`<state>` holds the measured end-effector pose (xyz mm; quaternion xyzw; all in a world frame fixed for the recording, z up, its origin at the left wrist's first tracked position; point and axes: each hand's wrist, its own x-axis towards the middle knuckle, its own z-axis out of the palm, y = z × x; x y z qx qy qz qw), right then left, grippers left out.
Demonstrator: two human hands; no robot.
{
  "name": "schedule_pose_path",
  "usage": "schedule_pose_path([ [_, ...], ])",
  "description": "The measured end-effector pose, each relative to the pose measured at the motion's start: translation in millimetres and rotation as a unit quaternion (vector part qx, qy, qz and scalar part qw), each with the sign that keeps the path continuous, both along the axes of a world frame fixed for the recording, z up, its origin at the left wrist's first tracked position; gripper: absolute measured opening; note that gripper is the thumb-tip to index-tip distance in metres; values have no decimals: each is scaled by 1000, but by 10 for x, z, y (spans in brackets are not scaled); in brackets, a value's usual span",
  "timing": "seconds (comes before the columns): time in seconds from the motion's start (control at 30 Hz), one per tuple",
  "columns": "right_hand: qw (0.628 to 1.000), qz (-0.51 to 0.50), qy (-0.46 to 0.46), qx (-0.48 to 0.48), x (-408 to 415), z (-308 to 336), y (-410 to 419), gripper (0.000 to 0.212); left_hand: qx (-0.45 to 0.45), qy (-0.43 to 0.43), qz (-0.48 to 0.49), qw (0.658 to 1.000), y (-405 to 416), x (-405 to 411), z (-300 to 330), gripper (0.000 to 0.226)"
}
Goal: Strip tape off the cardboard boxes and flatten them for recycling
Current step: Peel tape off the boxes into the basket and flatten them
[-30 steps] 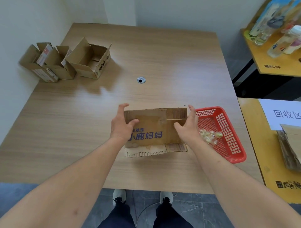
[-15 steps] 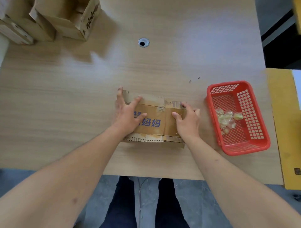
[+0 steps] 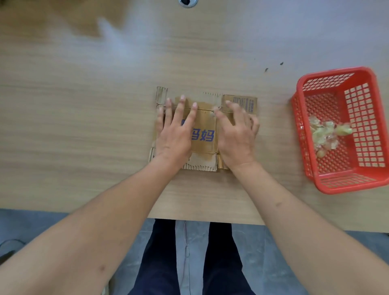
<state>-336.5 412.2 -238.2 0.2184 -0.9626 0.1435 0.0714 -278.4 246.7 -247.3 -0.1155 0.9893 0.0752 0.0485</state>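
Flattening step: left hand (image 3: 175,131) and right hand (image 3: 236,136), fingers spread, press the cardboard box (image 3: 203,126) beside the red basket (image 3: 336,185); next, probably clear it away

You have a wooden table (image 3: 84,126) under you, with a round cable hole (image 3: 188,2) at its far edge of view and two dark specks (image 3: 273,66) toward the right. Past the near edge you see grey floor (image 3: 31,227) and your dark trouser legs (image 3: 160,263). A dark cable (image 3: 8,246) lies on the floor at far left.
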Motion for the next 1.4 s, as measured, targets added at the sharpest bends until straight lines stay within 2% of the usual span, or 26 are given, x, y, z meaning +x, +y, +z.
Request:
schedule_pose_path([
  [0.1,990,21,-117,73,97,-8,-49,55,18,16,-16,1000,-16,0,9,59],
  [0.17,982,34,-148,109,132,-33,-31,64,20,18,-32,999,-47,19,16,55],
  [0.37,985,33,-97,139,171,-120,-23,69,-11,28,-61,998,-105,84,-58,64],
  [0.47,985,47,-108,125,149,-112,-21,69,1,30,-65,997,-102,81,-53,64],
  [0.57,985,53,-146,71,106,-88,97,79,0,23,-81,996,-190,110,-37,66],
  [0.73,983,32,-103,150,185,-140,432,84,10,-12,-58,998,-507,294,-45,73],
  [0.93,984,36,-90,148,200,-170,416,84,9,-55,19,998,-445,466,-7,79],
  [1.13,986,33,-80,144,209,-197,407,83,46,-74,-1,996,-216,785,-2,83],
  [1.4,989,30,-75,127,215,-206,415,81,26,-63,3,998,-173,797,-43,85],
])
